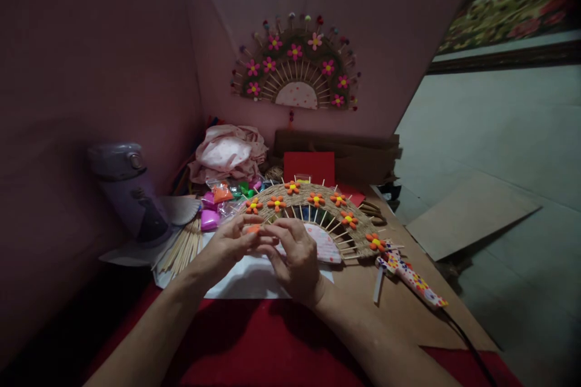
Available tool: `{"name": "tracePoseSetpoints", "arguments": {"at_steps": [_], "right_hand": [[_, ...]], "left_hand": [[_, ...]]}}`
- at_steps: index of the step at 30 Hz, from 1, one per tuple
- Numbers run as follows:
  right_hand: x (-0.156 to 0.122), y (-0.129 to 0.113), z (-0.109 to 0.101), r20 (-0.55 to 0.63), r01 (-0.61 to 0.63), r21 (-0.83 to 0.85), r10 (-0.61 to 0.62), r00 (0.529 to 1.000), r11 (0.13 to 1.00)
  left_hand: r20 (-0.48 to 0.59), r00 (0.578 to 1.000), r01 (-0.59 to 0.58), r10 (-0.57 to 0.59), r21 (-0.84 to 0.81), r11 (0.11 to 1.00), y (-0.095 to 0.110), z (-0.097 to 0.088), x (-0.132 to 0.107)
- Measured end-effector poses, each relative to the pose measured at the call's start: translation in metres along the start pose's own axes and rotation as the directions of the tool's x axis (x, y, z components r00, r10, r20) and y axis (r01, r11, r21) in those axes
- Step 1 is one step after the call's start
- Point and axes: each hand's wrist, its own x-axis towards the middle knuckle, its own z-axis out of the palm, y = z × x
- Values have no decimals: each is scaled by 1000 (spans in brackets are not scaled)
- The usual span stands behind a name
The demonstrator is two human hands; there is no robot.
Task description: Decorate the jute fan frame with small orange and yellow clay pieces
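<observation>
In the head view, a small piece of orange clay [253,228] shows between the fingers of my left hand [236,238]. My right hand [293,254] meets it from the other side, fingers curled with their tips at the clay. Just behind both hands stands a half-round fan [301,196] of twine and thin sticks, decorated with several orange flowers with yellow centres. Its white dotted inner half-circle [323,245] is partly covered by my right hand. White paper [249,281] lies beneath my hands.
Packets of coloured clay [222,192] and wooden sticks [184,248] lie left, near a purple bottle [134,193]. A patterned glue gun [413,281] with a cord rests on cardboard [363,308] at right. A finished-looking fan [295,51] hangs on the pink board [385,42].
</observation>
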Motion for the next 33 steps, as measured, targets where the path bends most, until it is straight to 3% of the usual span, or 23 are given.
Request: {"name": "tracePoseSetpoints", "arguments": {"at_steps": [9,12,17,22,33], "right_hand": [[4,3,2,45,-48,155,42,998,987],[5,5,1,26,-72,184,68,997,980],[4,7,1,30,-32,239,25,999,971],[3,8,2,45,-42,261,31,999,964],[4,12,1,86,-16,243,-5,996,970]], "left_hand": [[140,984,117,-106,-77,990,1,6,-6],[85,992,95,-97,28,995,0,4,-4],[2,1000,-22,22,211,977,-3,-1,0],[-54,998,-10,21,204,979,-2,0,2],[-49,999,-11,20,184,983,-3,-2,3]]}}
